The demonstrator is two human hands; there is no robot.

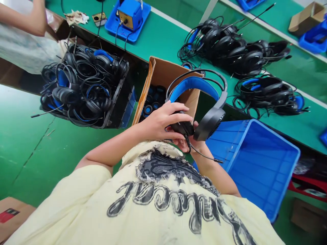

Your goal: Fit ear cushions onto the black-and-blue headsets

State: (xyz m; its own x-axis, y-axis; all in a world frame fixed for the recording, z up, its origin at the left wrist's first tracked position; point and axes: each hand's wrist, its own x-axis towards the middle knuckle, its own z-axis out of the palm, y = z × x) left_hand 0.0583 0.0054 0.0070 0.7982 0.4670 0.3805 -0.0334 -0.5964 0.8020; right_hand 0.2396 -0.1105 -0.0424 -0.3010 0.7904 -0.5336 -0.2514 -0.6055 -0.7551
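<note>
Your left hand grips the headset by one ear cup, and your right hand, partly hidden, holds it from below, near the cardboard box and blue bin.

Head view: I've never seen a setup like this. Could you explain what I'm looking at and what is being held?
There's no machine: a person in a pale yellow shirt works bare-handed. The only picture comes from a camera on that person's head, looking forward and down. The left hand grasps one earcup of a black-and-blue headset; the right hand is partly hidden behind it. On the green bench lie two heaps of headsets and a blue tray with a blue device. Nearer are a cardboard box of dark round parts, a black crate piled with headsets, and a blue bin.
</note>
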